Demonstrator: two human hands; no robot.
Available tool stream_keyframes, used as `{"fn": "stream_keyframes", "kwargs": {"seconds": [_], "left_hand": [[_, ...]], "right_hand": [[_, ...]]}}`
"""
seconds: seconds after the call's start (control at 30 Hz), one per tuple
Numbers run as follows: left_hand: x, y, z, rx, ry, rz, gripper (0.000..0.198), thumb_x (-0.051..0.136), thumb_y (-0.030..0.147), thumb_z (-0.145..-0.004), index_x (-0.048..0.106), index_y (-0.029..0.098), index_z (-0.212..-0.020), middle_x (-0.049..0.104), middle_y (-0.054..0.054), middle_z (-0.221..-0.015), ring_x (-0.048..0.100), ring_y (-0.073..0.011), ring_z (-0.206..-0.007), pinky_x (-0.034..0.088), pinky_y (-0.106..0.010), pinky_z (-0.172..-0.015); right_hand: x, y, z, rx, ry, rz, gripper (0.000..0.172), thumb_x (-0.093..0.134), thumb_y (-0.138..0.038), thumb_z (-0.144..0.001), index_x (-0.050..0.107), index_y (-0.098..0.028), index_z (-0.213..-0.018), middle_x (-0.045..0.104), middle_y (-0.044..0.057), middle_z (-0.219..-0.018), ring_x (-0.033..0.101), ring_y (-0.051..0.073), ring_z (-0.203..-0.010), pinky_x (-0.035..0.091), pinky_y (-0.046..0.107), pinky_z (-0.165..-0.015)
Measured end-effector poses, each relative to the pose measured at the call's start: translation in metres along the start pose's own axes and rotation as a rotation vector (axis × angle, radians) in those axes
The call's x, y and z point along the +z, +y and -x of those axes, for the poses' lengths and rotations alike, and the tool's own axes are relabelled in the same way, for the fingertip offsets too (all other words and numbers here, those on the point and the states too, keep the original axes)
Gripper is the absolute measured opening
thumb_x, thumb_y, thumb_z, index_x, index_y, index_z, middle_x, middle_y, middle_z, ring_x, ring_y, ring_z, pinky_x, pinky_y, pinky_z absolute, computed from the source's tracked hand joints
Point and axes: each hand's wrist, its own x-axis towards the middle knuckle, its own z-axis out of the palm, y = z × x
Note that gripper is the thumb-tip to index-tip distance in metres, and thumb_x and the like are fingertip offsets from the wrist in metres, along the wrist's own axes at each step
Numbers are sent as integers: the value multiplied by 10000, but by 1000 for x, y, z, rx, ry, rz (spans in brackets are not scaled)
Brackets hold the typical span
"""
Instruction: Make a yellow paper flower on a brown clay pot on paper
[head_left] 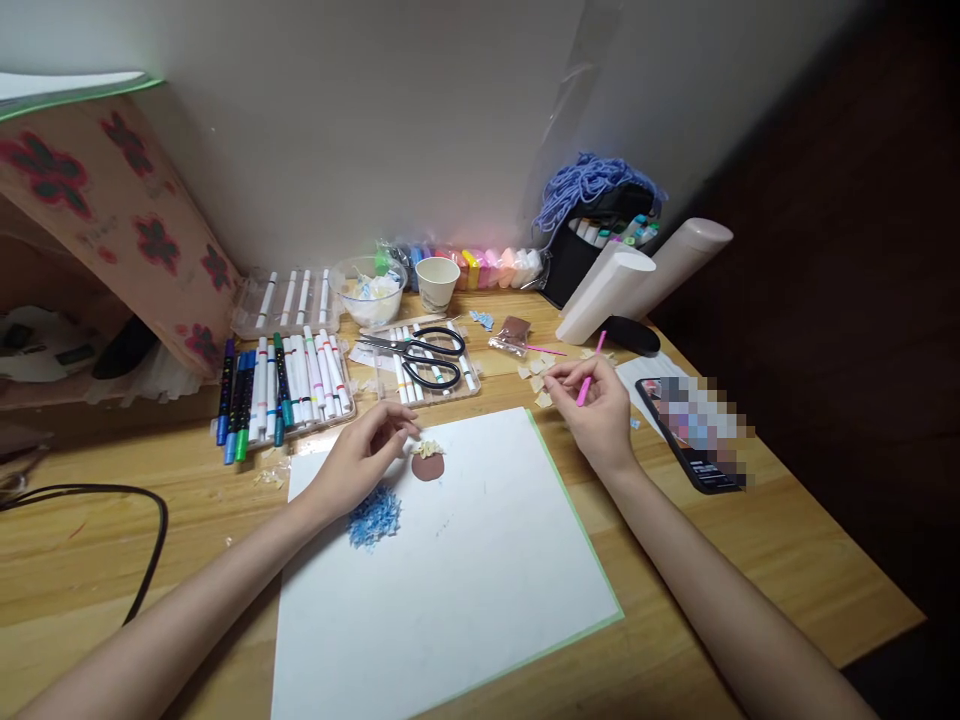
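Observation:
My left hand rests on the upper left of a white sheet of paper, fingers loosely bent and holding nothing I can see. Just right of its fingertips is a flat brown round piece, topped with small pale yellow bits. A clump of blue shreds lies below that hand on the sheet. Off the paper's right edge, my right hand grips a slim pink stick-like tool. Its fingertips are over scattered pale yellow scraps on the wooden table.
Black-handled scissors lie across a marker case, left of a small brown packet. Many markers fill the left. Behind are a paper cup and clear bowl. White tubes and a phone are right.

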Motion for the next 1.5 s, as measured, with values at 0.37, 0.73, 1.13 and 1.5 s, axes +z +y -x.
{"fn": "stream_keyframes", "kwargs": {"seconds": [0.37,0.73,1.13,1.5], "left_hand": [[3,37,-6,-22,-19,-52,261,511,411,-839,623,177,-811,614,-16,-812,518,-140,-699,387,-250,-628],[-9,25,-6,-171,-17,26,253,531,392,-833,617,156,-802,618,-8,-772,522,-126,-710,373,-241,-633],[-18,14,-14,-244,-27,-13,173,652,337,-745,681,166,-735,606,-16,-761,534,-121,-706,391,-247,-639],[-18,22,-21,-322,-205,-177,200,573,347,-778,688,185,-748,638,-26,-756,571,-156,-721,415,-277,-649]], "right_hand": [[64,-41,27,74,-409,-67,194,614,-191,-779,431,-220,-719,630,23,-828,604,168,-799,460,306,-728],[88,-37,27,25,-516,-72,201,595,-136,-783,421,-211,-716,637,21,-818,616,161,-805,452,295,-722],[66,-4,22,-23,-561,-313,334,331,-365,-955,580,-218,-1121,652,53,-794,616,163,-670,490,318,-590],[79,2,15,316,-449,-372,385,396,-445,-921,589,-205,-690,503,2,-566,458,113,-499,353,250,-464]]}}
